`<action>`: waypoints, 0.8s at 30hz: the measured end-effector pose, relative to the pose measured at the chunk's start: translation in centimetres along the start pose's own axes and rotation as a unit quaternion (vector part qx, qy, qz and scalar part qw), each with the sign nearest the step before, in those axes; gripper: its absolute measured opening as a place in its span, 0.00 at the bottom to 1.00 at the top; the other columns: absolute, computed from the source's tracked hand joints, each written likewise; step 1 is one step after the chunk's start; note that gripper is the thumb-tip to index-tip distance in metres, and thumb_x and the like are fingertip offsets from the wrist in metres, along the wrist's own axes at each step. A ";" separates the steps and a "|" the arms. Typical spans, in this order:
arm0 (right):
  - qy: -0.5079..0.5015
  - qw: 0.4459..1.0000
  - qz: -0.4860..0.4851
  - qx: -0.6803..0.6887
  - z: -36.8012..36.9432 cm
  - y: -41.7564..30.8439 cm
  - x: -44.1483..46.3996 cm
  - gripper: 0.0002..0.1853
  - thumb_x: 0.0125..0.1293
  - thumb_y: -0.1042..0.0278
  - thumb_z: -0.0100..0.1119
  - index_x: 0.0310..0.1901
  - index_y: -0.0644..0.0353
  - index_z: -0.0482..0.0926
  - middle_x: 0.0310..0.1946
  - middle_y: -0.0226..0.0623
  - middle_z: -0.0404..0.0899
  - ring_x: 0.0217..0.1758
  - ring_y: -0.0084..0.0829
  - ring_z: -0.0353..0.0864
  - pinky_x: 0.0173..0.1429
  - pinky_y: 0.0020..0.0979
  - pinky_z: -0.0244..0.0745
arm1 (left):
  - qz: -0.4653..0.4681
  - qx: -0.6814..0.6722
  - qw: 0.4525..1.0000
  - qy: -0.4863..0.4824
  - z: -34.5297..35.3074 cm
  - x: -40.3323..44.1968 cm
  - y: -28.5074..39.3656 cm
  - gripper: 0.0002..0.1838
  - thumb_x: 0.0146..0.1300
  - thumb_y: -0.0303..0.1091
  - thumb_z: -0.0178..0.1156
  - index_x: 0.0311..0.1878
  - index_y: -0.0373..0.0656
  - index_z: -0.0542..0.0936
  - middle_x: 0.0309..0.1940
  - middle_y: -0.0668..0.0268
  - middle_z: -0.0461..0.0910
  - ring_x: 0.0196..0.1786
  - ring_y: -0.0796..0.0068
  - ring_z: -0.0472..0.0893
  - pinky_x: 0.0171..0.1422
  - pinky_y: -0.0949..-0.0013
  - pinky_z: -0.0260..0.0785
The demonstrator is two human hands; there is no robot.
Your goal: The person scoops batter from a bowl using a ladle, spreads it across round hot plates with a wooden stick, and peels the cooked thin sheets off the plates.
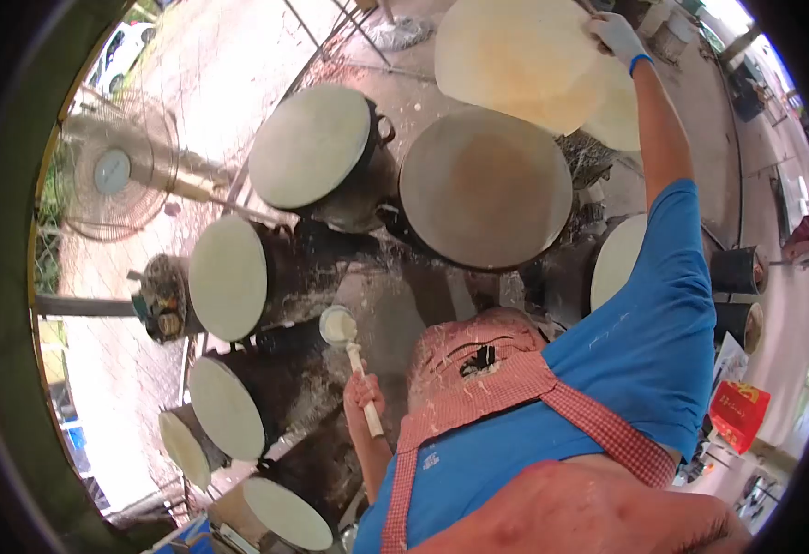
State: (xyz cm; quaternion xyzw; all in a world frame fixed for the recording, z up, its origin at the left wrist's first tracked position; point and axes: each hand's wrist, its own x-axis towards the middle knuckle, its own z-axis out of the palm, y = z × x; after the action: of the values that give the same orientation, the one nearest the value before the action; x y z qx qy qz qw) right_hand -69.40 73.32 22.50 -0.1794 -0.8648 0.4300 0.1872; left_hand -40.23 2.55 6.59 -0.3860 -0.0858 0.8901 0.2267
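My left hand point(365, 392) is closed around the pale handle of a ladle point(338, 325), whose round bowl holds creamy white batter. My right hand point(618, 39), in a white glove with a blue cuff, reaches far forward. Its fingers are closed at the edge of a large, thin, round crepe point(515, 60), pale with a browned middle. Part of another pale sheet point(618, 120) shows beneath the crepe. Just below lies a round griddle point(487, 189) with a bare, brownish surface. Left of it, a griddle point(312, 148) is covered with a pale layer.
Several more pale-topped drums curve down my left side, including one near the ladle point(229, 279). Another pale-topped drum point(618, 263) stands under my right arm. A standing fan point(113, 171) is at far left. A red bag point(739, 415) is at right.
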 end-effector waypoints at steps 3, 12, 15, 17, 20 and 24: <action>0.084 0.993 -0.055 -0.062 -7.2 8.2 1.2 0.09 0.55 0.65 0.52 0.23 0.60 0.73 0.13 0.28 0.67 0.11 0.24 0.66 0.16 0.26 0.60 | -0.042 0.000 0.999 -0.010 0.5 1.9 -1.3 0.15 0.65 0.31 0.45 0.53 0.38 0.68 0.17 0.73 0.56 0.13 0.86 0.55 0.12 0.83 0.52; 0.431 0.796 0.272 0.326 -2.5 29.1 -8.4 0.07 0.45 0.70 0.52 0.18 0.64 0.72 0.13 0.39 0.72 0.13 0.31 0.71 0.15 0.31 0.63 | -0.114 0.023 0.993 0.031 4.6 6.4 -2.7 0.15 0.65 0.30 0.43 0.50 0.31 0.67 0.15 0.73 0.55 0.13 0.86 0.57 0.12 0.81 0.54; 0.487 0.737 0.328 0.335 2.2 34.3 -9.7 0.06 0.45 0.72 0.52 0.21 0.67 0.72 0.17 0.42 0.73 0.15 0.34 0.72 0.17 0.33 0.67 | -0.103 0.064 0.990 0.070 6.4 6.8 -2.9 0.14 0.64 0.30 0.44 0.49 0.32 0.68 0.15 0.73 0.55 0.12 0.86 0.56 0.12 0.81 0.54; 0.498 0.682 0.376 0.382 3.4 36.6 -10.2 0.14 0.46 0.73 0.53 0.33 0.77 0.74 0.29 0.49 0.76 0.29 0.38 0.77 0.30 0.38 0.70 | -0.093 0.078 0.992 0.032 7.5 6.6 -4.0 0.18 0.66 0.33 0.42 0.51 0.28 0.68 0.13 0.74 0.56 0.12 0.86 0.57 0.14 0.81 0.54; 0.479 0.718 0.353 0.362 2.7 35.3 -10.8 0.18 0.48 0.65 0.53 0.33 0.77 0.76 0.32 0.52 0.78 0.32 0.41 0.79 0.35 0.41 0.70 | -0.111 0.080 0.990 0.019 7.3 7.1 -3.5 0.18 0.66 0.33 0.42 0.52 0.29 0.68 0.14 0.74 0.56 0.13 0.86 0.56 0.14 0.81 0.55; 0.356 0.778 0.463 -0.232 0.5 25.0 -13.5 0.25 0.51 0.45 0.49 0.37 0.60 0.81 0.35 0.49 0.79 0.40 0.47 0.79 0.42 0.44 0.73 | -0.084 0.058 0.995 0.007 6.3 6.5 -4.3 0.17 0.66 0.33 0.42 0.52 0.31 0.68 0.14 0.74 0.56 0.13 0.86 0.56 0.13 0.80 0.53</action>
State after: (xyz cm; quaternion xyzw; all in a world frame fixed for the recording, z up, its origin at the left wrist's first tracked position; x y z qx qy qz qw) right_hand -54.17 80.79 -0.36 -0.7366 -0.6226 0.1571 0.2123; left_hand -47.26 9.52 8.16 -0.3698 -0.0643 0.8685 0.3238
